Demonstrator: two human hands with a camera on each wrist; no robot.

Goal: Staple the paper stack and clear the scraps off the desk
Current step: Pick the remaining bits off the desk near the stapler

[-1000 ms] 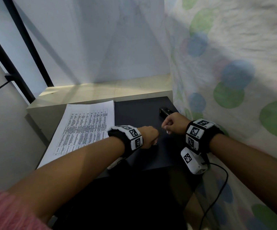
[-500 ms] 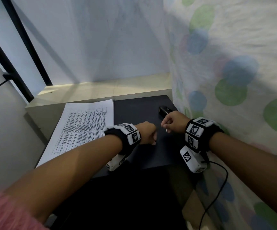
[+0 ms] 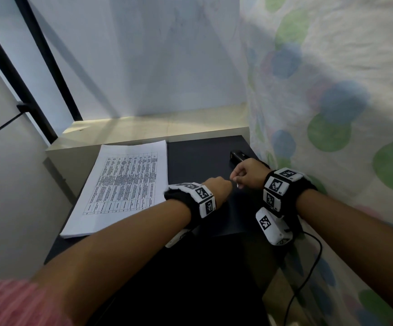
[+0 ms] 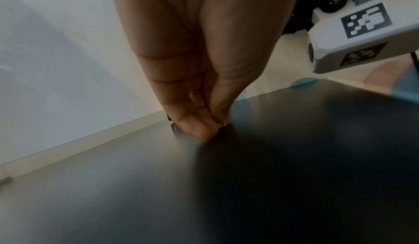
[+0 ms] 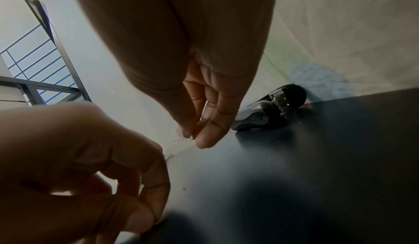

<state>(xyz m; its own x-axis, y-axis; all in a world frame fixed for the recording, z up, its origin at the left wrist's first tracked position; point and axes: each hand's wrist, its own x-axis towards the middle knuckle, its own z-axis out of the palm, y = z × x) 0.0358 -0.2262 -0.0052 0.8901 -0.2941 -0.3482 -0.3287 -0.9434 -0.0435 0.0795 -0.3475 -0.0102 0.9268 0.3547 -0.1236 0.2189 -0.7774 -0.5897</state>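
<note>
The paper stack [image 3: 122,184] lies flat on the desk's [image 3: 197,161] left side. Left hand [image 3: 216,188] pinches fingertips down onto the dark surface; what it grips is too small to tell. Right hand [image 3: 247,174] pinches a tiny scrap, stapler [image 3: 237,156] just beyond.

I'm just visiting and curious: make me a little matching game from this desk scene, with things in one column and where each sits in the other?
Things:
1. paper stack
2. stapler
3. left hand
4. dotted cloth

Places:
A. hanging along the desk's right side
B. far right corner of the desk
C. fingertips pinched together on the dark desk
D. flat on the desk's left part

Pairs: 1-D, 2-B, 3-C, 4-A
</note>
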